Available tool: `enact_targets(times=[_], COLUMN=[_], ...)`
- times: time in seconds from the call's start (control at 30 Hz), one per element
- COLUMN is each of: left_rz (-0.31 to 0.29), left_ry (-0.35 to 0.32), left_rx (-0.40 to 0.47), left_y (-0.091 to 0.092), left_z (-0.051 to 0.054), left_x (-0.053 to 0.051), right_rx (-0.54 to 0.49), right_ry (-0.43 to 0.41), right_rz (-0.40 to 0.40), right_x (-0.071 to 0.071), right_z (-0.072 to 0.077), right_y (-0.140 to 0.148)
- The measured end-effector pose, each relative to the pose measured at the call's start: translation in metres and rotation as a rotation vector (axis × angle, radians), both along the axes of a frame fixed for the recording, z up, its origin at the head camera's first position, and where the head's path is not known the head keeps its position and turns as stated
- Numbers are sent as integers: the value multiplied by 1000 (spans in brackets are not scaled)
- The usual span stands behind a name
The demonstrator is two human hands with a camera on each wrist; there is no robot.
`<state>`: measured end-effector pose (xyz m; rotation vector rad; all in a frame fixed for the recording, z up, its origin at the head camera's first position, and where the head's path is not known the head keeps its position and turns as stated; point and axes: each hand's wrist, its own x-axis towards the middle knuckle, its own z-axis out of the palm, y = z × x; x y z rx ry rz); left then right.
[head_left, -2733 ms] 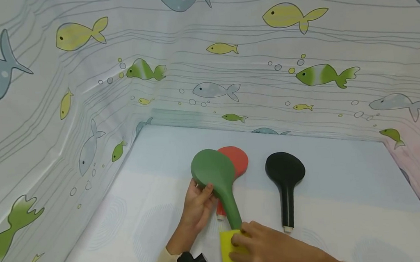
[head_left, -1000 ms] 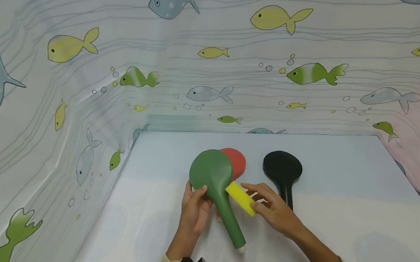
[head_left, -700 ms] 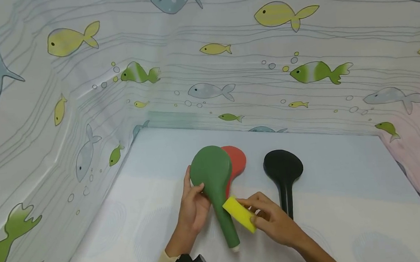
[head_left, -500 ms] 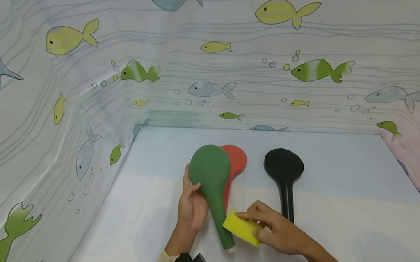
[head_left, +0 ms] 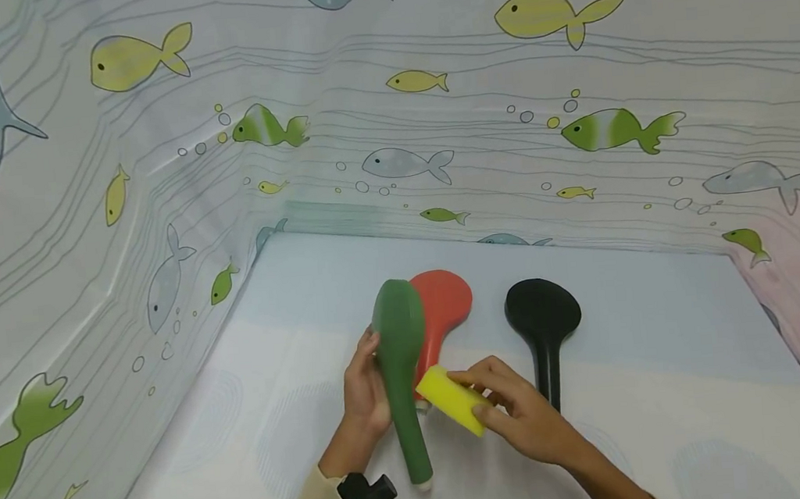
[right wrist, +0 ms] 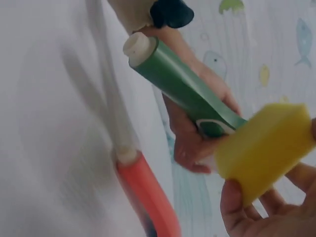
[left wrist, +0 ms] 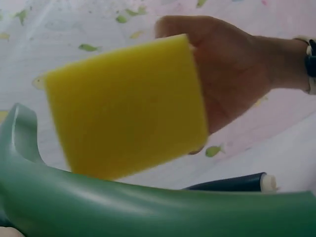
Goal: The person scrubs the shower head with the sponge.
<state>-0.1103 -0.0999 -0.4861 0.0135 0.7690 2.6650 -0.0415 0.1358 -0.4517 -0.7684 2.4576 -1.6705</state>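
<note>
My left hand (head_left: pixel 366 389) grips a green shower head (head_left: pixel 403 374) by its head, turned edge-on with the handle pointing down toward me. A yellow sponge (head_left: pixel 450 402) is pinched between the thumb and fingers of my right hand (head_left: pixel 526 412), just right of the green handle. In the left wrist view the sponge (left wrist: pixel 128 108) stands behind the green body (left wrist: pixel 148 207), its lower edge partly hidden. The right wrist view shows the sponge (right wrist: pixel 266 148) in front of the green piece (right wrist: pixel 182 84); whether they touch, I cannot tell.
A red shower head (head_left: pixel 446 301) lies on the white-and-blue surface (head_left: pixel 661 338) behind the green one, partly covered. To the right lies a black one (head_left: pixel 542 313), its handle end hidden by my right hand. Fish-patterned sheeting (head_left: pixel 474 118) rises at the back and sides.
The green shower head has turned from face-up to edge-on in my left hand, uncovering more of the red one. My right hand has moved the sponge up along the handle since half a second ago.
</note>
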Motion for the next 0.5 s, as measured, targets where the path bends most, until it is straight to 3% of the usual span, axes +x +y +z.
enact_targets(times=[0.13, 0.3, 0.5], left_rz=[-57, -115, -140], left_ry=[-11, -31, 79], left_rx=[22, 68, 23], left_y=[1, 2, 0], left_z=[0, -1, 4], left_x=[2, 5, 9], right_rx=[-9, 44, 49], right_ry=[14, 30, 47], right_rz=[-70, -98, -48], right_x=[1, 8, 18], right_z=[-3, -9, -13], right_y=[-18, -31, -34])
